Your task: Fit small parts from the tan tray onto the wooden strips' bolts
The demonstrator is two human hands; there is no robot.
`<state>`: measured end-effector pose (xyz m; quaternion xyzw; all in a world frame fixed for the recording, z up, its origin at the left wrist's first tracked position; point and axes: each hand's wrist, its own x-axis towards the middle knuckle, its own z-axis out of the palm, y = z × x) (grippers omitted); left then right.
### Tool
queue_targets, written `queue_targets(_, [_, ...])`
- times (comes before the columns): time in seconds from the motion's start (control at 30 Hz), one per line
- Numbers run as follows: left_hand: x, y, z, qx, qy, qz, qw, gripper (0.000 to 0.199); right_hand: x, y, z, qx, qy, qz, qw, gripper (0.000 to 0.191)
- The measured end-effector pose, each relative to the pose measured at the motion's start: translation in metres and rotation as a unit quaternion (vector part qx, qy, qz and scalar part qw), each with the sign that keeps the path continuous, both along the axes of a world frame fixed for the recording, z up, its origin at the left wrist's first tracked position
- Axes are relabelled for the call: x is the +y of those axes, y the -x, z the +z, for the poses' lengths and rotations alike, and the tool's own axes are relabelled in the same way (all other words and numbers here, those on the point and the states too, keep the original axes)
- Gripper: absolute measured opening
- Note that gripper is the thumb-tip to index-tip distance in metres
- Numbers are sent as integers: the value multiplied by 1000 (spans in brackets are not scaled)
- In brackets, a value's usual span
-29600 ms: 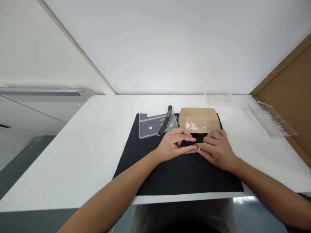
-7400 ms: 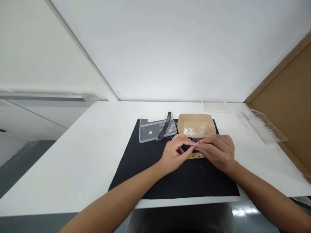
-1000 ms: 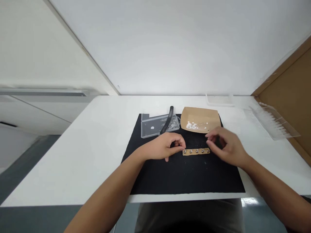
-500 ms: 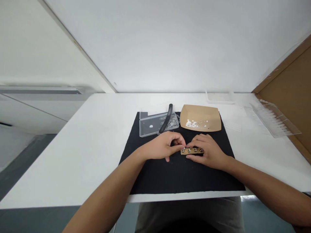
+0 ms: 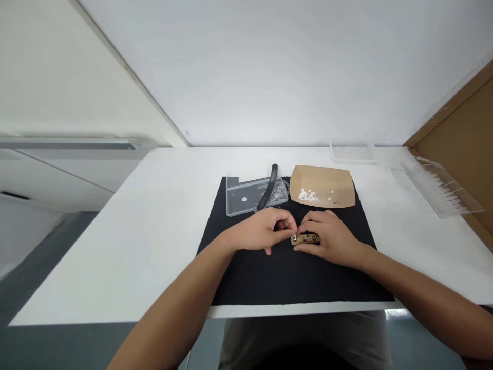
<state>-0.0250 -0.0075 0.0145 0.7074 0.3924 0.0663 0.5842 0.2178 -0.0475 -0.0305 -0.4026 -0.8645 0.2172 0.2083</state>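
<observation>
My right hand [image 5: 337, 239] is closed round the right part of a short wooden strip [image 5: 300, 239] with a row of small metal studs on top. Its thumb lies along the near edge and the fingers along the far edge. At the strip's left end, my left hand [image 5: 269, 227] pinches thumb and forefinger together over the last stud. A tiny whitish piece [image 5: 295, 237] shows at these fingertips, too small to make out. Both hands are over a black mat [image 5: 262, 280].
Behind my left hand lies a clear plastic case [image 5: 239, 206] with small clear pieces, a black curved handle [image 5: 268, 187] across it. A brown paper tray [image 5: 323, 177] holds white bits. Farther right are a clear box of nail-shaped tips [image 5: 442, 192] and a clear tray [image 5: 352, 154].
The whole view has shifted slightly, so everything sits a little farther right. My right fingers cover more of the strip, with fewer studs showing. My left hand still pinches at its left end.
</observation>
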Motion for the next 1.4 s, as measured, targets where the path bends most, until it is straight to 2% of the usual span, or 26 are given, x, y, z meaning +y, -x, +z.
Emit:
queue_targets(0.2, [0, 1, -2, 15, -4, -14, 1000, 29, 1, 4, -11, 41, 2, -12, 999, 14])
queue_targets(0.37, [1, 2, -5, 15, -8, -29, 999, 26, 2, 3, -13, 54, 17, -10, 998, 9])
queue_targets(0.7, [1, 0, -2, 22, 5, -27, 999, 28, 0, 4, -9, 7, -13, -13, 1000, 13])
queue_targets(1.13, [0, -1, 0, 28, 16, -26, 999, 25, 0, 5, -11, 20, -5, -16, 1000, 13])
queue_targets(1.4, [-1, -3, -4, 9, 27, 0, 1000, 30, 0, 5, -11, 18, 3, -16, 1000, 10])
